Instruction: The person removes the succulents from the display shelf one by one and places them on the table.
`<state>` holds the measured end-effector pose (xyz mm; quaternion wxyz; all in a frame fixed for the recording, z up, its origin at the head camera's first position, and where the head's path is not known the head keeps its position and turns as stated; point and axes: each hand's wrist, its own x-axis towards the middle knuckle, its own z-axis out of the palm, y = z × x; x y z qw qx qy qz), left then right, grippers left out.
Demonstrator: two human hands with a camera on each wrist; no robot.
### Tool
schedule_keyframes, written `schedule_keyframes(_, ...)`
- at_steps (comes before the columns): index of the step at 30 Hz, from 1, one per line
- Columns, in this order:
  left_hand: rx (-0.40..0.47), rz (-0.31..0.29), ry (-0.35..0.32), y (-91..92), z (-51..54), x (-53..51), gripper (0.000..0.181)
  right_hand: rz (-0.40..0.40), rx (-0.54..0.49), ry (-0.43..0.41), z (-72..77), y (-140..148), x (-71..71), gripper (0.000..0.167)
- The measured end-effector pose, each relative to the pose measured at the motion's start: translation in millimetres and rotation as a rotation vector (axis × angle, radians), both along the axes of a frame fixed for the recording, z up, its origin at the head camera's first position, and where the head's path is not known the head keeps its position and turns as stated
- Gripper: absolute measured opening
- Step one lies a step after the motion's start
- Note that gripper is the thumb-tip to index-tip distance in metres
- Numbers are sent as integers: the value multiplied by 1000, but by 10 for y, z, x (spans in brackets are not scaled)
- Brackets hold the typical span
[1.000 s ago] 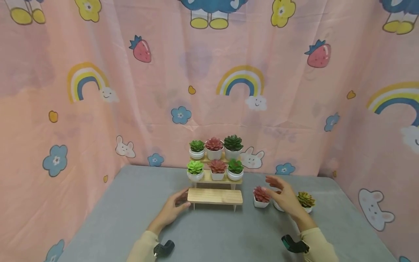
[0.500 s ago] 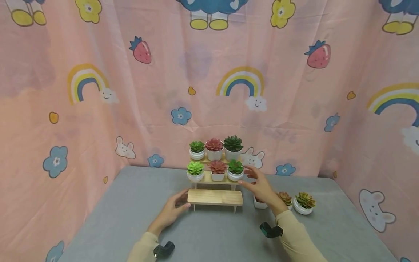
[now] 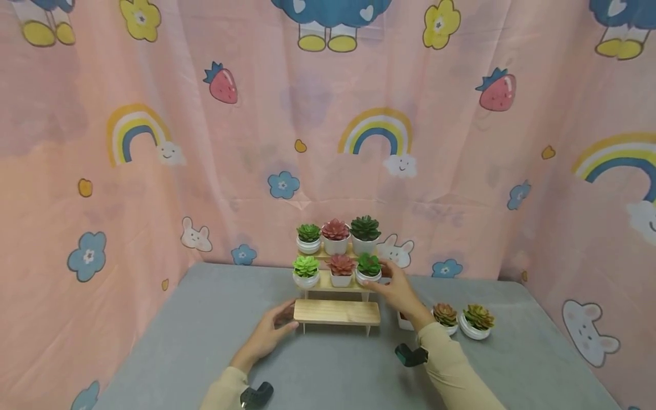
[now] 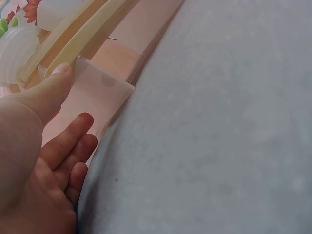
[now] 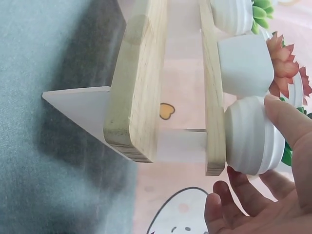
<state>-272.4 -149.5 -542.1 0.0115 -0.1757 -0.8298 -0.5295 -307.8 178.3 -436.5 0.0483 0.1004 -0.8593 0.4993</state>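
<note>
A three-tier wooden plant stand (image 3: 336,312) holds small potted succulents on its upper two tiers; its lowest board is bare. At the left end of that board is my left hand (image 3: 266,333), thumb at the front edge and a finger behind. In the left wrist view, the thumb (image 4: 56,85) touches the board and the other fingers curl loosely below. My right hand (image 3: 400,290) holds the green succulent (image 3: 368,267) at the right end of the middle tier. The right wrist view shows its white ribbed pot (image 5: 251,134) between thumb and fingers, against the board.
On the grey table (image 3: 328,370), right of the stand, are an orange-brown succulent (image 3: 445,316) and a yellow-green one (image 3: 476,322). A white pot (image 3: 405,322) is partly hidden behind my right forearm. A patterned pink curtain (image 3: 328,199) hangs close behind the stand.
My right hand has moved left from above the loose pots to the green succulent on the middle tier and taken hold of its pot. My left hand has stayed at the stand.
</note>
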Motion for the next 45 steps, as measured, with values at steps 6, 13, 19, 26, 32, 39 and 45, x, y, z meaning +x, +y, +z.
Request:
schedule_keyframes(6, -1, 25, 14, -44, 49, 35, 57, 11, -23, 4, -13, -46, -10, 67)
schedule_keyframes(13, 6, -1, 10, 15, 96, 55, 59, -27, -29, 17, 21, 56, 74, 64)
schedule_keyframes(19, 4, 27, -13, 34, 26, 16, 59, -8, -19, 25, 114, 166, 161, 66)
schedule_keyframes(26, 6, 23, -22, 37, 23, 29, 59, -11, -28, 62, 203, 259, 288, 65)
schedule_keyframes(32, 11, 24, -16, 22, 41, 27, 59, -20, -40, 94, 220, 370, 384, 62)
schedule_keyframes(39, -3, 30, -18, 17, 18, -5, 60, -24, -4, 145, 218, 540, 521, 62)
schedule_keyframes(45, -8, 26, -22, 31, 23, 8, 60, -59, 38, 139, 217, 703, 676, 65)
